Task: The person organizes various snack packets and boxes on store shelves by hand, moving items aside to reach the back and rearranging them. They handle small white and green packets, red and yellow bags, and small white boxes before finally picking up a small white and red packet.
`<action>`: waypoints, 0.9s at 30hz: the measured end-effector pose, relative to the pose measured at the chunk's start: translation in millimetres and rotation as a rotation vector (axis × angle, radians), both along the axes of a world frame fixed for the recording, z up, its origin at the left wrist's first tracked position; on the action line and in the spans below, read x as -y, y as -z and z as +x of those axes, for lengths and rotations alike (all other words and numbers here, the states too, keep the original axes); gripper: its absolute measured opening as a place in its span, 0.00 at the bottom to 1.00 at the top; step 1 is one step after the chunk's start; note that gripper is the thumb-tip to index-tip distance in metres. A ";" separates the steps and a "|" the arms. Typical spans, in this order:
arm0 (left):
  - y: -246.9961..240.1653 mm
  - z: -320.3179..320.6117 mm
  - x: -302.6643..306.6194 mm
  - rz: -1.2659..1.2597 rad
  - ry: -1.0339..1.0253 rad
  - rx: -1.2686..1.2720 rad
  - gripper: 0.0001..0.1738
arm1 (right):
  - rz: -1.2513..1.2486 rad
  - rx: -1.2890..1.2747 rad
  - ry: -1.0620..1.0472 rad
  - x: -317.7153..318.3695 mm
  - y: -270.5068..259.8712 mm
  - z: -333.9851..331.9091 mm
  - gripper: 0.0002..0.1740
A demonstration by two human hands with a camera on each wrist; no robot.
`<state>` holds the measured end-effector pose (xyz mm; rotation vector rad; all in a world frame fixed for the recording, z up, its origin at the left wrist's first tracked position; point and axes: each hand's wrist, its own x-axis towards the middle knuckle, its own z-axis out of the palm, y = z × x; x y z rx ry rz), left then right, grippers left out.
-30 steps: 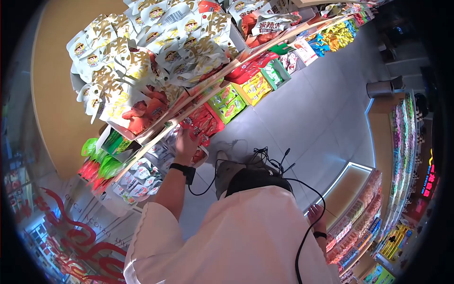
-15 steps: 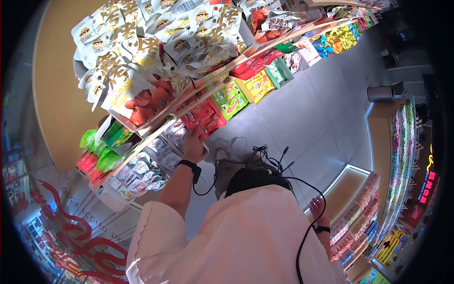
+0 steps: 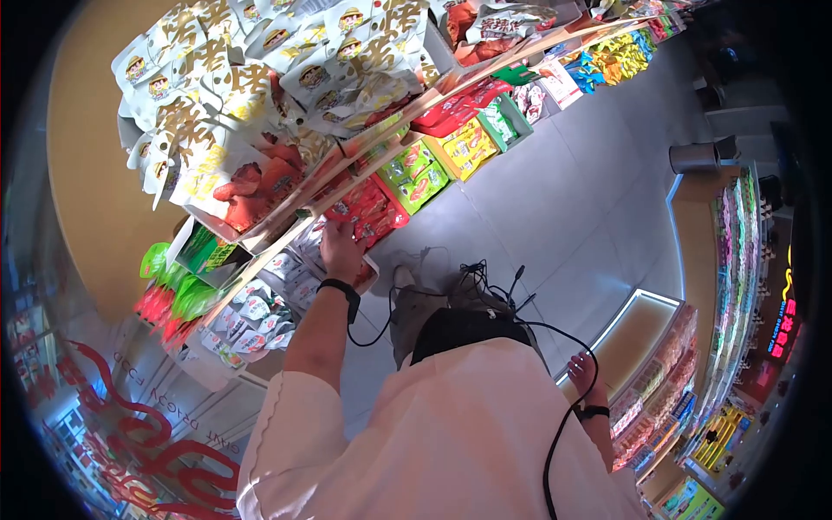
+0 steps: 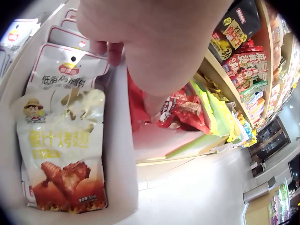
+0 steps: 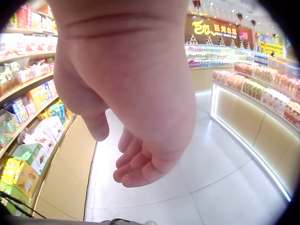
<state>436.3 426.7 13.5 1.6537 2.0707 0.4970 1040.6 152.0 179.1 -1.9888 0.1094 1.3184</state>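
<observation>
My left hand [image 3: 343, 253] is at the lower shelf, over the box edge between red snack packets [image 3: 368, 208] and white pouches. Seen from the left wrist, the left hand [image 4: 154, 47] spans the box's side wall [image 4: 123, 154]: one digit reaches down among the red packets [image 4: 187, 112], other fingertips [image 4: 115, 54] show on the white-pouch side. I cannot tell whether it grips anything. A roast-wing pouch [image 4: 65, 159] stands in front of white pouches [image 4: 68, 68]. My right hand [image 5: 136, 117] hangs beside the body, loosely curled around nothing.
Large white pouches [image 3: 204, 113] fill the upper shelf [image 3: 329, 173]. Green [image 3: 416, 178] and yellow packet boxes [image 3: 468, 149] continue along the lower shelf. A black cable [image 3: 563, 433] runs down the body. Across the tiled floor stands a lit display counter [image 3: 637, 334].
My left hand shifts slightly in the head view, staying by the red packets. The right hand stays low at the side. The head view shifts a little.
</observation>
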 end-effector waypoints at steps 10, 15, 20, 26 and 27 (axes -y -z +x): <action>-16.1 1.4 -42.4 -0.357 0.120 -0.281 0.21 | -0.062 0.048 0.020 -3.7 -14.0 -18.0 0.16; -19.9 4.8 -30.7 -0.288 0.096 -0.172 0.19 | -0.093 0.044 0.082 13.1 -3.6 -19.7 0.19; -26.1 33.4 -8.1 0.194 0.260 -0.161 0.19 | -0.125 0.011 0.122 25.8 10.5 -9.2 0.19; -14.1 55.0 -10.5 -0.008 0.096 -0.165 0.19 | -0.099 0.031 0.014 -6.1 6.3 17.2 0.23; -8.1 55.0 -10.3 -0.001 0.080 -0.170 0.19 | -0.091 0.021 0.018 -11.2 13.3 29.3 0.21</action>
